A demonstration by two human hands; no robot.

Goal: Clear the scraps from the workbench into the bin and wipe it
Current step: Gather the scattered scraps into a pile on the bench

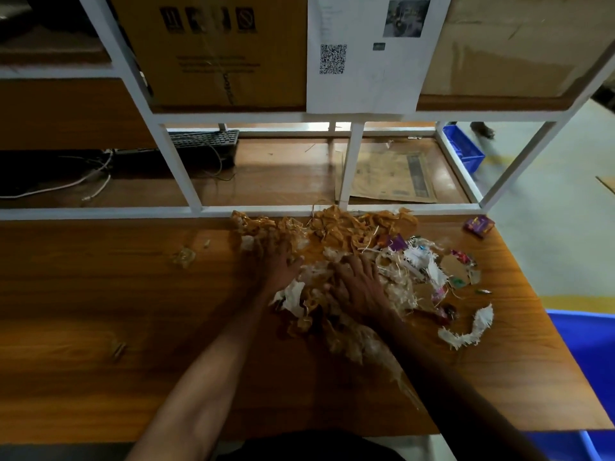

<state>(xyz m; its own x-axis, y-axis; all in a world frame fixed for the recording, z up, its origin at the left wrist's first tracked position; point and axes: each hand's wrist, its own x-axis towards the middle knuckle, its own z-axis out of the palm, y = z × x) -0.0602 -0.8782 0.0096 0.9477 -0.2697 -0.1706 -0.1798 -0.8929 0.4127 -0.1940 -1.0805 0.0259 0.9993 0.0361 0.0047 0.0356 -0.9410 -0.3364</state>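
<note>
While both hands lie flat, left hand (278, 261), right hand (357, 284), fingers spread, pressing scraps (336, 227) beneath and beyond.

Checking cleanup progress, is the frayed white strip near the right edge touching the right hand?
Apart. The head view shows bare wood between the frayed white strip and the right hand, which rests on the scrap pile.

A loose heap of scraps (336, 247), tan tape, white frayed strips and coloured wrappers, lies on the wooden table (133, 294) toward its right end. A blue bin (585, 341) stands beside that end.
</note>
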